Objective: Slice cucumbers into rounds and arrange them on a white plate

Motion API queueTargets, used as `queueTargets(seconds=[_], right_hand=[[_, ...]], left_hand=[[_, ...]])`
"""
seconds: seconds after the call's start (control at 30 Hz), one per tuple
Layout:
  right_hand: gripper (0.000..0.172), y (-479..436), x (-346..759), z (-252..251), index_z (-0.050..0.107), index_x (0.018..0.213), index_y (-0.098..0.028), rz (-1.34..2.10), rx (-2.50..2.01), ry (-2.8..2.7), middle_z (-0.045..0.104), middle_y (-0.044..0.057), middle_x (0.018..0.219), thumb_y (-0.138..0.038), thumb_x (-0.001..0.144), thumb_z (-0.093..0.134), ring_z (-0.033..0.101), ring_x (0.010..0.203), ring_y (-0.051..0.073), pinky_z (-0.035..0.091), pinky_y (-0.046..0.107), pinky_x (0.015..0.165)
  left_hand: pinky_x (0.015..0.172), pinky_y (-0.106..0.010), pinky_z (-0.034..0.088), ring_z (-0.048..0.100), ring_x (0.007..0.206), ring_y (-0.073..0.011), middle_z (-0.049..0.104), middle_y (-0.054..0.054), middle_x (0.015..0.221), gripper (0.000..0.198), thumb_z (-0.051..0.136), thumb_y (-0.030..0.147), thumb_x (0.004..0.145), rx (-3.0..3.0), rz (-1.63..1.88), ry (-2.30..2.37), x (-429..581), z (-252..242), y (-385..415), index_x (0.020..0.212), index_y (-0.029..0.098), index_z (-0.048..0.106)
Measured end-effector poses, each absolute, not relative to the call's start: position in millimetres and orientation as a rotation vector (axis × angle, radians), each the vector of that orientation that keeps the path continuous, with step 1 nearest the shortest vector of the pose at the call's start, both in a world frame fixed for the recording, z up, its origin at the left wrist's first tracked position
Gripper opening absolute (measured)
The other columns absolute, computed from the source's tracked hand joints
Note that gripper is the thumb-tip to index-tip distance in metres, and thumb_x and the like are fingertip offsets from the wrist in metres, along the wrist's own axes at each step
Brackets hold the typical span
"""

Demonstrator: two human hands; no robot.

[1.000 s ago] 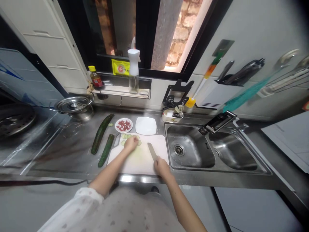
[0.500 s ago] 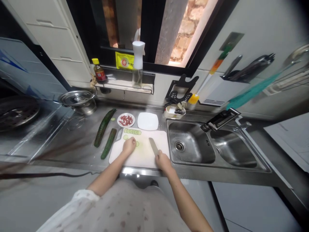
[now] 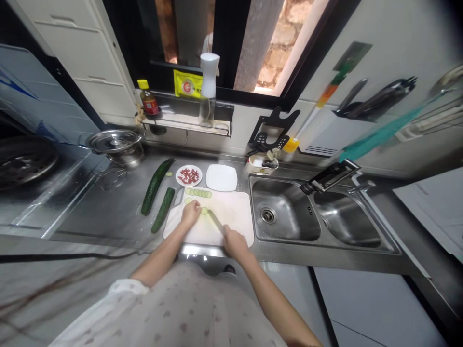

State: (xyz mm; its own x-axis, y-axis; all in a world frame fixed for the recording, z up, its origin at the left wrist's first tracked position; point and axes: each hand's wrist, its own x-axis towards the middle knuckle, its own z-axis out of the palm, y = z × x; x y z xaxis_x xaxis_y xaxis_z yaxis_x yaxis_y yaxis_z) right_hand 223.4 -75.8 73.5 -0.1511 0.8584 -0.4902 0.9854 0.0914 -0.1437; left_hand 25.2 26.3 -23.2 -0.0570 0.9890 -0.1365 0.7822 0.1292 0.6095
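My right hand (image 3: 236, 242) is wrapped round the handle of a knife (image 3: 216, 221), whose blade points up and left over the white cutting board (image 3: 231, 212). Close by the blade's tip lies a single cucumber slice (image 3: 204, 211). My left hand (image 3: 190, 213) rests at the board's left part with its fingers curled together; whether anything is in them is hidden. Just beyond it is another slice (image 3: 187, 200), partly covered. A row of overlapping cucumber slices (image 3: 198, 193) lines the far edge of the board. Left of the board lie two cucumber pieces, a longer one (image 3: 156, 185) and a shorter one (image 3: 163, 210).
Behind the board stand a plate of chopped red bits (image 3: 188, 183) and a white plate (image 3: 221, 189). A double sink (image 3: 285, 236) adjoins on the right. A lidded steel pot (image 3: 125, 155) is at the back left. Above runs a shelf with a sauce bottle (image 3: 149, 100) and a spray bottle (image 3: 209, 77).
My right hand has brought the knife left, so its tip is now beside the single slice. My left hand has shifted slightly left, away from that slice. The view has moved a little.
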Motion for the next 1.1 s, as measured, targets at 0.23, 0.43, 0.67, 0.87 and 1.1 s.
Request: queueTargets(seconds=[0.23,0.43,0.67,0.87,1.1], right_hand=[[0.033,-71.5,213.3,74.8,0.041,0.124,-0.018,-0.66,1.768,2.037,0.067,0.013,0.099,-0.013,0.092,0.032,0.065,0.094,0.022,0.042,0.029,0.072],[0.035,-70.4,209.7,74.2,0.039,0.126,-0.018,-0.697,1.756,2.011,0.066,0.015,0.103,-0.013,0.092,0.033,0.064,0.097,0.023,0.044,0.031,0.075],[0.035,-65.7,211.0,77.0,0.042,0.124,-0.016,-0.681,1.711,2.067,0.067,0.015,0.098,-0.011,0.092,0.031,0.065,0.094,0.023,0.044,0.03,0.073],[0.032,-58.4,211.4,78.4,0.042,0.121,-0.017,-0.687,1.67,2.08,0.066,0.014,0.099,-0.01,0.092,0.032,0.065,0.094,0.022,0.044,0.029,0.073],[0.03,-49.9,204.9,72.1,0.043,0.119,-0.017,-0.665,1.657,2.1,0.067,0.015,0.098,-0.008,0.093,0.03,0.066,0.093,0.023,0.045,0.03,0.071]], left_hand=[[0.07,-0.024,0.04,0.06,0.079,-0.0173,0.066,-0.003,0.08,0.016,0.057,0.02,0.08,1.676,0.456,1.899,24.9,-20.4,29.2,0.095,0.018,0.062],[0.071,-0.024,0.041,0.061,0.082,-0.0176,0.067,-0.003,0.083,0.016,0.058,0.02,0.08,1.622,0.42,1.906,26.5,-15.4,29.7,0.096,0.019,0.063],[0.071,-0.025,0.041,0.061,0.083,-0.0185,0.067,-0.004,0.084,0.014,0.057,0.021,0.081,1.639,0.397,1.927,27.4,-16.0,31.3,0.094,0.019,0.062],[0.072,-0.025,0.042,0.062,0.083,-0.0184,0.067,-0.004,0.085,0.015,0.056,0.021,0.081,1.639,0.385,1.922,27.8,-15.5,32.0,0.096,0.019,0.062],[0.075,-0.025,0.042,0.062,0.086,-0.019,0.068,-0.005,0.086,0.016,0.057,0.019,0.081,1.629,0.369,1.922,27.9,-13.3,32.6,0.097,0.02,0.061]])
